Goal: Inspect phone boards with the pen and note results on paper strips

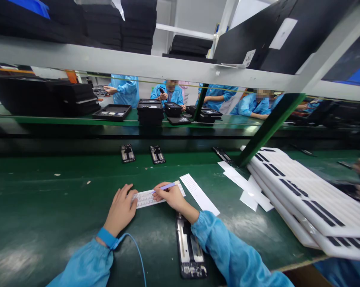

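Note:
My left hand [120, 209] lies on the green bench, its thumb and index finger holding the left end of a white sheet of small stickers [147, 199]. Between the closed fingers of my right hand [169, 195] is a slim purple pen-like tool [168, 186], its pale end pointing up to the right. The tool's working tip is low over the sheet, partly hidden by my fingers. Just right of that hand lies a second white sheet [199, 194] with small marks. An opened phone frame [189, 251] lies under my right forearm, partly covered.
Several more phone frames [157, 154] lie along the back of the bench. Loose white paper strips [242, 181] and stacked white foam trays [308, 199] are at the right, by a slanted green post [272, 129]. A blue wrist cord [135, 243] trails near me. Co-workers sit beyond black trays [150, 113].

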A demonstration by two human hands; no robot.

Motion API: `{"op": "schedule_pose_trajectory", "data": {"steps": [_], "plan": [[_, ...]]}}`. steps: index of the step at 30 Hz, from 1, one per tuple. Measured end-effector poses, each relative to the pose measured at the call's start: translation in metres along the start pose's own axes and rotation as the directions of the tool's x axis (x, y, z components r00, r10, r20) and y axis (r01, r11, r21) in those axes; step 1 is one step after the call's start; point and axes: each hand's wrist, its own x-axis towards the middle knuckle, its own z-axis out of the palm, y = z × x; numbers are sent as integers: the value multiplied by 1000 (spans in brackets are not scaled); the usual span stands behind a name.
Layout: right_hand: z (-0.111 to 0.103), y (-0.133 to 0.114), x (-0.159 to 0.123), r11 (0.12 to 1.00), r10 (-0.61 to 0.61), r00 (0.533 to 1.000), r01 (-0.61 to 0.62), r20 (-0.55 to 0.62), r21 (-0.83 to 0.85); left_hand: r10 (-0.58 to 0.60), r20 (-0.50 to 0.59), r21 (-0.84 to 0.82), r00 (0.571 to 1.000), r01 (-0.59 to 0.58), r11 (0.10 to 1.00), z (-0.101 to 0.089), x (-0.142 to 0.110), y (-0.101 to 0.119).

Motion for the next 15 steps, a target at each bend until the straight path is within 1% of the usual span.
{"op": "schedule_pose_trajectory", "data": {"steps": [2,4,5,7,9,10,12,14,15], "plan": [[-10,-9,-32,999,-33,998,34,-48,22,33,-66,-43,997,-36,998,-5,-4,11],[-26,-14,-72,1000,-17,995,19,-101,20,78,-90,-114,993,-88,990,-12,-16,32],[-35,-13,-93,1000,6,992,-4,-130,15,113,-71,-156,991,-123,980,-16,-25,46],[-52,-8,-136,998,55,983,-55,-177,3,203,12,-219,979,-196,956,-24,-51,76],[-64,1,-173,995,93,977,-97,-194,-8,291,99,-226,952,-263,938,-28,-81,105],[-67,6,-188,994,106,976,-111,-192,-16,331,123,-214,935,-301,929,-29,-94,117],[-68,15,-207,990,126,976,-134,-176,-34,400,142,-176,906,-374,910,-28,-116,134],[-66,20,-216,988,141,976,-151,-168,-43,437,134,-132,889,-421,897,-24,-126,143],[-65,21,-217,987,146,975,-155,-169,-42,441,128,-110,888,-430,896,-22,-128,145]]}}
